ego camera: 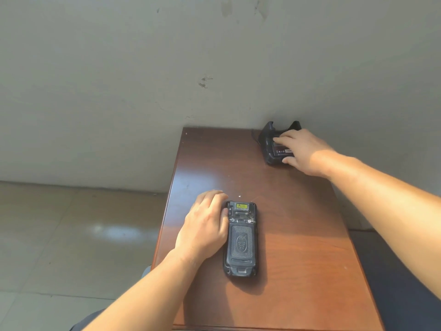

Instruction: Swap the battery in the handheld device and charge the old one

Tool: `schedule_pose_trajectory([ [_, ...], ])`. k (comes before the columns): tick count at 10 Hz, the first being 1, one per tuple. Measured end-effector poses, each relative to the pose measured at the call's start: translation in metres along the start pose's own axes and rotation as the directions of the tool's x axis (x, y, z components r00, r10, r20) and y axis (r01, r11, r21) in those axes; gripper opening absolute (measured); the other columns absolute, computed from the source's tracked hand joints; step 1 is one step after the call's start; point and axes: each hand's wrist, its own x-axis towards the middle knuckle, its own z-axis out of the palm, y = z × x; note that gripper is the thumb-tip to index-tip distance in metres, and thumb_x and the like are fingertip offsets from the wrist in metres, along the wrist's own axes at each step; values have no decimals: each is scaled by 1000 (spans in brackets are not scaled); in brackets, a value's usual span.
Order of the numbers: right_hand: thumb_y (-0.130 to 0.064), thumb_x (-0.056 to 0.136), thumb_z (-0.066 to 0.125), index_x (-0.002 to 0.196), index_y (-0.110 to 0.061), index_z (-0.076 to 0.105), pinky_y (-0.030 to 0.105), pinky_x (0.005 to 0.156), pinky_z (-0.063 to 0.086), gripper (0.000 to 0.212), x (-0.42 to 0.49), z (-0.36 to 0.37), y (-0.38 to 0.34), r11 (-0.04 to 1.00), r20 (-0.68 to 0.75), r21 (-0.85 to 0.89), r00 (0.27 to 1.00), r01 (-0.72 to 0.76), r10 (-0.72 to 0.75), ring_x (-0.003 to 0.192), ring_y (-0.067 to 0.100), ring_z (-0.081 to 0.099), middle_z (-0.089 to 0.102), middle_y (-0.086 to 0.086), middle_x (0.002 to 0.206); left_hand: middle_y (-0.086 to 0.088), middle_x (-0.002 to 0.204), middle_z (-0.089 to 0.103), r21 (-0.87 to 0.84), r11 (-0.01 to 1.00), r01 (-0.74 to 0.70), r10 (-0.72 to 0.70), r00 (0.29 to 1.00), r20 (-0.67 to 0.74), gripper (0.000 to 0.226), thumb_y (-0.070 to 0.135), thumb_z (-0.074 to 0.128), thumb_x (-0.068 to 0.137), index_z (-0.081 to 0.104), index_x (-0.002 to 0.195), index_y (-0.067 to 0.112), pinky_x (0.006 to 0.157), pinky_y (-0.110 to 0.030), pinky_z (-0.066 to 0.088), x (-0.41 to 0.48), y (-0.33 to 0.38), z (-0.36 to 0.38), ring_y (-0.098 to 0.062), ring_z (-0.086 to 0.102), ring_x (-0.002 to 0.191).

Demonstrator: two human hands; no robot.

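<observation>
- Fingers of my right hand press the battery in the charging cradle, thumb at its near edge.
- Left hand lies flat, steadying the handheld device just beside it on the worktop.
- Battery: probably rigid, light, smooth; I'd grip its side edges.

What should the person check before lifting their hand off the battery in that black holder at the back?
1. Battery lying in the charging cradle: ok, it sits between the cradle's two raised sides.
2. Battery pushed fully home: cannot tell, the right hand covers part of it.
3. Cradle powered: cannot tell, no light shows; a dark cable seems to leave its left side.
4. Handheld device back cover on: ok, it lies face down with the cover in place.
5. Device steady: ok, flat on the table with the left hand against its left edge.
</observation>
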Motion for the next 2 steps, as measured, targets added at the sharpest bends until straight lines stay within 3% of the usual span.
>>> schedule_pose_trajectory([
  [2, -30, 95, 66, 151, -28, 44, 47, 108, 46, 60, -70, -24, -34, 988, -227, 108, 970, 112, -85, 138, 22, 43, 52, -6, 150, 1, 134, 59, -74, 996, 49, -47, 998, 32, 34, 23, 46, 97, 53, 130, 21, 104, -36, 43, -1, 1, -2, -20, 46, 130],
])
